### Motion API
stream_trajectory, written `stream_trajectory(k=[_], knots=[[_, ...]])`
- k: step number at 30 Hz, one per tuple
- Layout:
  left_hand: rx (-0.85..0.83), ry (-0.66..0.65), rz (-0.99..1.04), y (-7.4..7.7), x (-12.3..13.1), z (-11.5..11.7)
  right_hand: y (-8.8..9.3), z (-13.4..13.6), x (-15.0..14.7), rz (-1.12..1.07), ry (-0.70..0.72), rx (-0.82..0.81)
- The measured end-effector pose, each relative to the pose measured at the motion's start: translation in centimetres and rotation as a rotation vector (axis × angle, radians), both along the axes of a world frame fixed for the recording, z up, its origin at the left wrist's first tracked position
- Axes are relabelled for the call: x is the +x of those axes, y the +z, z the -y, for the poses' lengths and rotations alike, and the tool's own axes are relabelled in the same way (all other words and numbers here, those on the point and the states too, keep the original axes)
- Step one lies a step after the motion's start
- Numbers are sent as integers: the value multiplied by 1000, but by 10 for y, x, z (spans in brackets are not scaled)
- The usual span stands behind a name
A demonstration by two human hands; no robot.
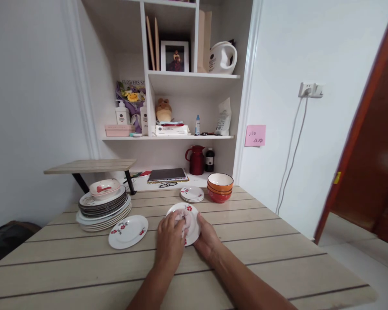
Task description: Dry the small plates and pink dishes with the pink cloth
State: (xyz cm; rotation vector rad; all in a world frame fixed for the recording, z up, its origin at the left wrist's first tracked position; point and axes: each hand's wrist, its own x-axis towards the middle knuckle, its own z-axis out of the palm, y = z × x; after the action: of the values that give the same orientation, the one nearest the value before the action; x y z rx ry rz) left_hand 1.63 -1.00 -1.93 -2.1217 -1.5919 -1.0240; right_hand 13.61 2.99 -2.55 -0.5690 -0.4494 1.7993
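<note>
A table of pale wooden slats with dark seams point(252, 258) stretches below a white built-in shelf unit point(194, 82). At its left stands a tall stack of white and dark-rimmed round plates point(105, 211), topped by a white and red bowl point(105, 188). Toward the back are nested orange and red round bowls point(220, 189), just beside a low pile of small white plates point(192, 193). A white flowered plate point(128, 232) lies alone between the tall stack and the left hand point(170, 230). The right hand point(209, 240) grips the white plate with red flowers point(194, 223) at its right edge, thumb along the rim, other fingers mostly hidden below. The left hand's fingers curl, partly closed, over a crumpled pale pink cloth point(186, 220), which lies under them against the plate's upper face.
</note>
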Motion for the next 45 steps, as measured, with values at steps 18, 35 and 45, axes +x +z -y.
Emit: stream_trajectory(k=[18, 35, 45], knots=[[-52, -102, 459, -5, -37, -23, 22, 14, 8, 40, 243, 138], [270, 54, -197, 6, -8, -4, 18, 10, 0, -90, 181, 64], [326, -185, -362, -9, -1, -8, 10, 2, 7, -69, 150, 107]])
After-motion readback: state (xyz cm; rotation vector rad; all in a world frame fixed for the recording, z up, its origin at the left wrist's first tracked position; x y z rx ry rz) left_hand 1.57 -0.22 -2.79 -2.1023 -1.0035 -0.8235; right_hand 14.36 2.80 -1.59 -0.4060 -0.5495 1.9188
